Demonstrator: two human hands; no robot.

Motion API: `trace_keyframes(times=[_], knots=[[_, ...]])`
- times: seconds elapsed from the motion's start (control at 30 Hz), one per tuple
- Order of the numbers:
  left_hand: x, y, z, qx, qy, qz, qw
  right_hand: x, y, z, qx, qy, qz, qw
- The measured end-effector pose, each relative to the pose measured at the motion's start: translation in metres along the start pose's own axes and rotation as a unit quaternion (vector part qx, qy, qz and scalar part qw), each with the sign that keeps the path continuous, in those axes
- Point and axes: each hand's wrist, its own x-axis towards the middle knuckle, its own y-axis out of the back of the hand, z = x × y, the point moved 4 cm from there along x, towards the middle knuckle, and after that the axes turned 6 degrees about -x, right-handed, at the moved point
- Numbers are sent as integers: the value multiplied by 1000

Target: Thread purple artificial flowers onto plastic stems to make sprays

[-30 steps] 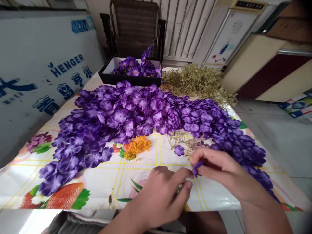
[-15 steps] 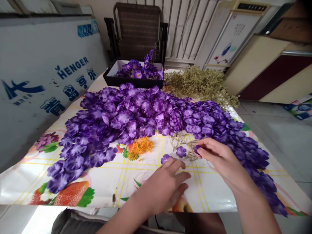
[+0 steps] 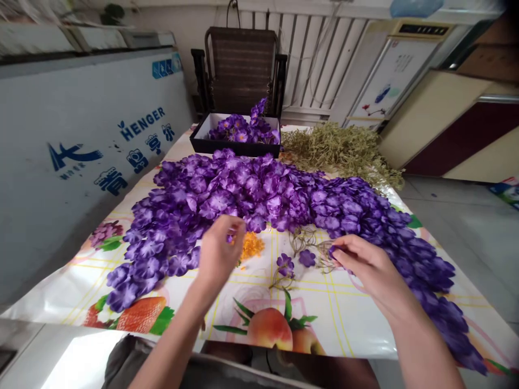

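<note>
My right hand (image 3: 360,265) pinches a small purple artificial flower (image 3: 333,252) between thumb and fingertips, with thin green stems (image 3: 323,263) beside it. My left hand (image 3: 221,248) hovers at the front edge of the big heap of purple cloth petals (image 3: 227,194), partly covering a small pile of orange bits (image 3: 252,246). Its thumb and fingers are curled together; whatever they hold is hidden, though a speck of purple shows among them. Between my hands lie a single purple petal (image 3: 307,258) and a purple flower on a stem (image 3: 285,265). More loose stems (image 3: 303,239) rest behind these.
At the back of the table stands a black box (image 3: 233,147) with finished-looking purple flowers inside. A heap of olive-green stems (image 3: 344,148) lies to its right. A white freezer (image 3: 81,124) borders the left side, and a dark chair (image 3: 243,65) faces me.
My left hand has moved left and away from me to the orange pile and petals, uncovering the stemmed flower on the cloth. My right hand keeps its pinch. The camera view has shifted somewhat.
</note>
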Motion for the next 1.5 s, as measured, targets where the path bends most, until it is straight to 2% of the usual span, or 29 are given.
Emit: trace_keyframes(times=[0.07,0.13,0.3,0.4,0.5,0.63,0.77,0.87,0.93,1.0,1.13,1.2,1.27,1.37,1.5], knots=[[10,6,-24,52,58,14,997,2,-2,2,5,8,-15,1000],[15,3,-38,89,90,1,992,3,-5,4,13,16,-37,999],[17,-11,-42,135,139,-4,981,4,-10,5,11,24,-55,998],[17,-8,-42,122,156,1,980,3,-11,4,9,24,-57,998],[16,1,-47,78,160,23,984,1,-13,1,17,20,-52,998],[16,14,-55,-16,160,89,983,-2,-15,0,31,20,-30,999],[15,24,-64,-135,180,156,962,-2,-16,0,20,32,-26,999],[16,24,-66,-241,196,167,936,-1,-17,0,9,36,-33,999],[16,21,-60,-307,198,157,917,-3,-18,-3,0,40,-38,998],[12,16,-45,-361,191,133,903,-7,-21,-9,5,48,-39,998],[-6,10,1,-422,159,68,890,-27,-31,-29,65,70,-72,993],[-18,8,24,-441,145,30,885,-40,-34,-44,106,106,-106,983],[-27,7,42,-483,128,-15,866,-53,-34,-57,118,161,-130,971],[-36,6,54,-512,135,-30,848,-67,-30,-68,50,209,-139,967],[-40,5,59,-555,151,-47,816,-75,-27,-71,-21,241,-146,959]])
